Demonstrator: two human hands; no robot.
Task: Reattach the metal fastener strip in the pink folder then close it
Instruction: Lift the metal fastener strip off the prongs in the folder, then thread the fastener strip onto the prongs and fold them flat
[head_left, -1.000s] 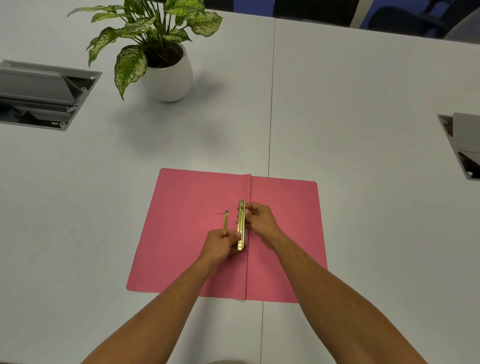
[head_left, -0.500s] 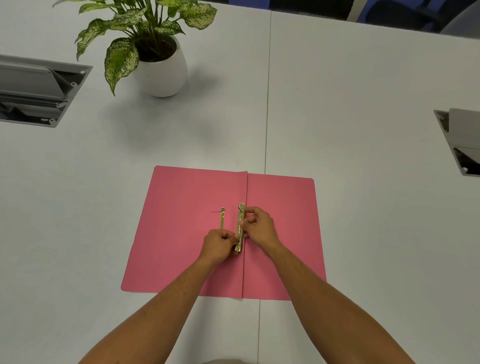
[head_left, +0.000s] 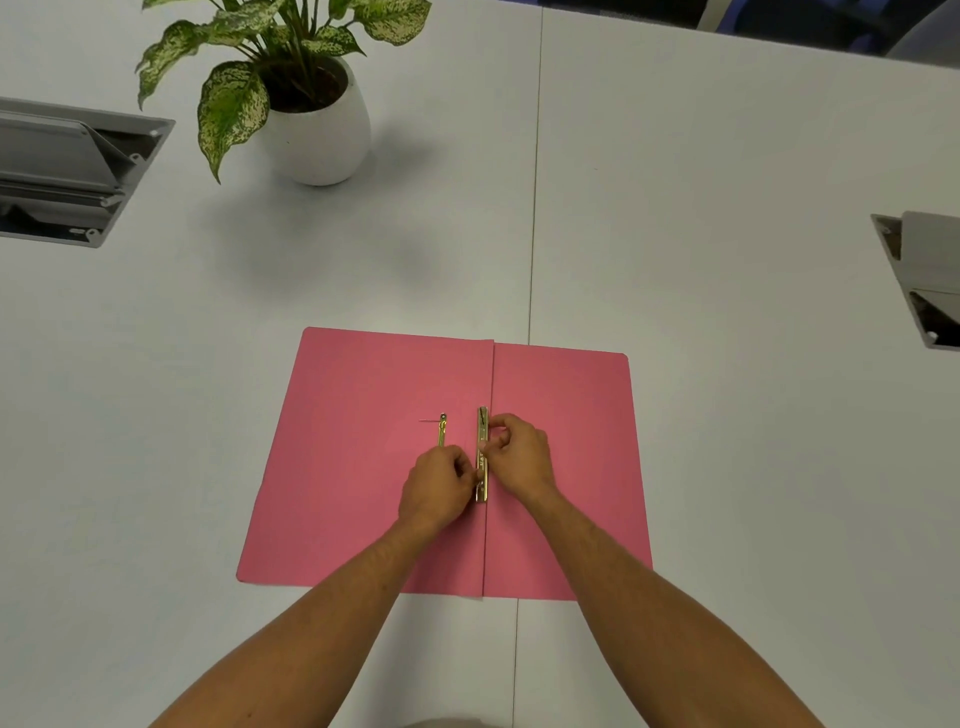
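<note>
Fastener strip (head_left: 482, 454) — pinched between both hands.

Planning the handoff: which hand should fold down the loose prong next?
Probably left. The left hand already sits on the loose prong, left of the metal strip. The right hand pinches the strip near the pink folder spine.

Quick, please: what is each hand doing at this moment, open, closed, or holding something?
Left hand: closed, fingers pinching the metal fastener strip near its lower end.
Right hand: closed, fingers on the strip's upper part.
</note>
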